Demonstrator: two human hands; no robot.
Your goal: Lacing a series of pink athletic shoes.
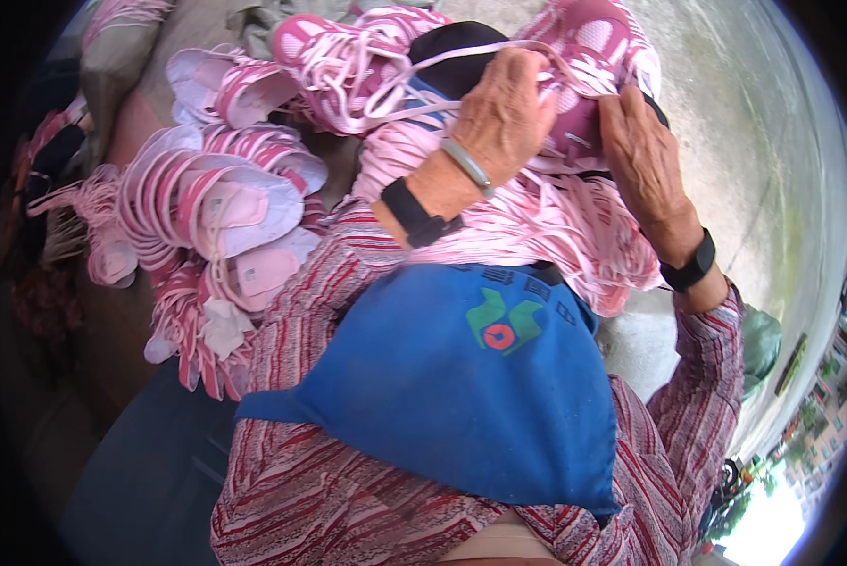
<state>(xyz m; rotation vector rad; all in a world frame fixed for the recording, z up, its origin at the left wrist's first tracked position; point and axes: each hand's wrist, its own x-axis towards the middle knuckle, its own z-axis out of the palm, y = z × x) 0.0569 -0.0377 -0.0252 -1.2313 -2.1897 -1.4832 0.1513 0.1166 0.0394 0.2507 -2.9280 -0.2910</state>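
A pink and maroon shoe upper [582, 118] lies at the far edge of my lap, partly covered by my hands. My left hand [508, 108] is closed in a pinch at its left side, where a pale pink shoelace [461, 52] loops over to the fingers. On the right side of the upper, my right hand [639, 146] has its fingers pressed together at the lacing edge, on a lace strand; the fingertips are partly hidden. Beneath both wrists spreads a thick heap of loose pink laces [527, 231]. Another laced pink shoe upper [339, 71] rests to the left.
Stacked pink and white shoe uppers [244, 208] stand to the left, with more pieces below them. A black rounded piece [456, 58] lies between the laced uppers. A blue apron [461, 406] covers my front. Pale floor [725, 123] extends to the right.
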